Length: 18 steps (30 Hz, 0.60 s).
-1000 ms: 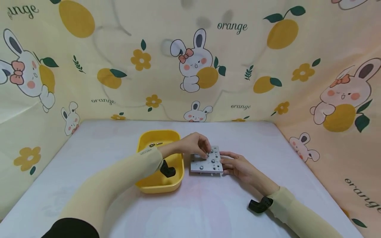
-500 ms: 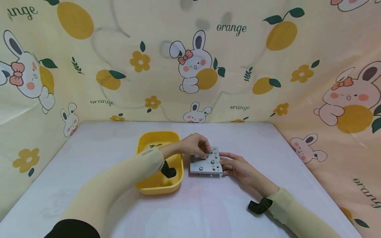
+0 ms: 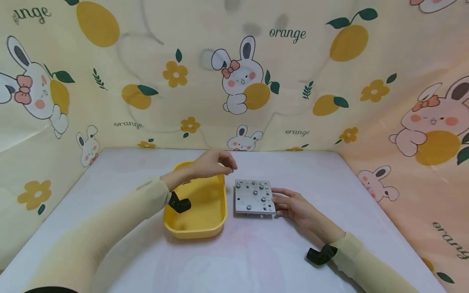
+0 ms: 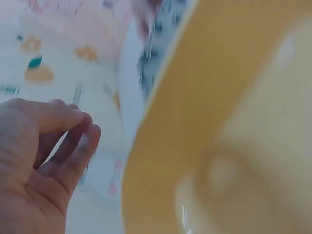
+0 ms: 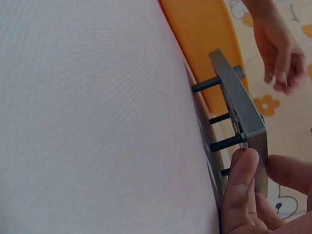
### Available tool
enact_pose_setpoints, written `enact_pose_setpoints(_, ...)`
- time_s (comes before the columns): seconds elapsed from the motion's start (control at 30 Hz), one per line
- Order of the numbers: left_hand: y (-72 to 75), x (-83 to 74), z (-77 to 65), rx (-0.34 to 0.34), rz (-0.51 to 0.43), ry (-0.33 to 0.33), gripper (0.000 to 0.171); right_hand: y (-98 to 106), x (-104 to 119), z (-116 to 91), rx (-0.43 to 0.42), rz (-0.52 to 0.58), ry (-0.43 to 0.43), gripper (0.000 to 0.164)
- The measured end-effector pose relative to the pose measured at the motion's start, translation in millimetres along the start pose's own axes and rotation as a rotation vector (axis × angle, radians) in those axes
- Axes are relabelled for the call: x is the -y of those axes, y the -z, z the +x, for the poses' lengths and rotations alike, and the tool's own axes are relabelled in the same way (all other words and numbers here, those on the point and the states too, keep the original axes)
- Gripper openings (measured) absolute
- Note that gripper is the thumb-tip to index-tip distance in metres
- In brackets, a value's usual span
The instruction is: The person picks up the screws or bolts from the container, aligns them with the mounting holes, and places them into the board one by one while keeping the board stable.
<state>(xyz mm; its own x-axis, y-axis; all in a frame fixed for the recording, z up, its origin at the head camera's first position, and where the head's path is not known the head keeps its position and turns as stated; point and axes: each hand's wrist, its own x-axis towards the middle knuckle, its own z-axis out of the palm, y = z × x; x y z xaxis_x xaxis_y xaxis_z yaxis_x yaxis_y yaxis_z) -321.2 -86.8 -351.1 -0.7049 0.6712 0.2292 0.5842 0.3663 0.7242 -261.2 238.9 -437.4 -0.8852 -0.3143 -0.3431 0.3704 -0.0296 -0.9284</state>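
A silver metal plate (image 3: pixel 253 199) with holes and several screws set in it stands on the table, raised on the screw shanks (image 5: pixel 226 142) that stick out below it. At its right edge my right hand (image 3: pixel 298 205) grips the plate between thumb and fingers. My left hand (image 3: pixel 214 163), its fingers loosely bent and nothing visible between them, hovers over the far right rim of the yellow tray (image 3: pixel 198 234). In the left wrist view the thumb and fingertips of that hand come close together beside the tray wall.
A few small screws (image 3: pixel 187 182) lie at the far end of the tray, partly hidden by the left forearm. White cloth (image 3: pixel 256 260) covers the table. Behind and at both sides hangs a printed curtain (image 3: pixel 154 61) with rabbits and oranges.
My left hand has let go of a screw in the plate and moved up and left, over the tray. A screw stands where its fingers were. The right hand stays at the plate's edge.
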Motion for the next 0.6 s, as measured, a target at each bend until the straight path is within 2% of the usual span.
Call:
enact_pose_setpoints(0.13,32.7,18.1,-26.3,-0.025,0.071,0.037,0.011,0.6,2.5,-0.4,-0.011,0.0,-0.011,0.059)
enact_pose_setpoints(0.23,45.2,30.1,-43.4,-0.012,0.072,0.102,0.012,1.2,4.0,-0.4,-0.007,0.003,-0.019,0.059)
enact_pose_setpoints(0.33,47.5,38.0,-52.9,-0.009,0.054,0.189,0.012,1.3,5.8,-0.4,0.003,0.008,-0.021,0.059)
enact_pose_setpoints(0.43,45.0,43.6,-55.8,-0.012,0.029,0.255,0.014,0.8,7.5,-0.3,0.012,0.016,-0.023,0.06)
enact_pose_setpoints(0.6,40.7,51.1,-54.9,-0.047,0.067,0.299,0.016,1.8,7.6,0.5,0.024,0.023,-0.023,0.06)
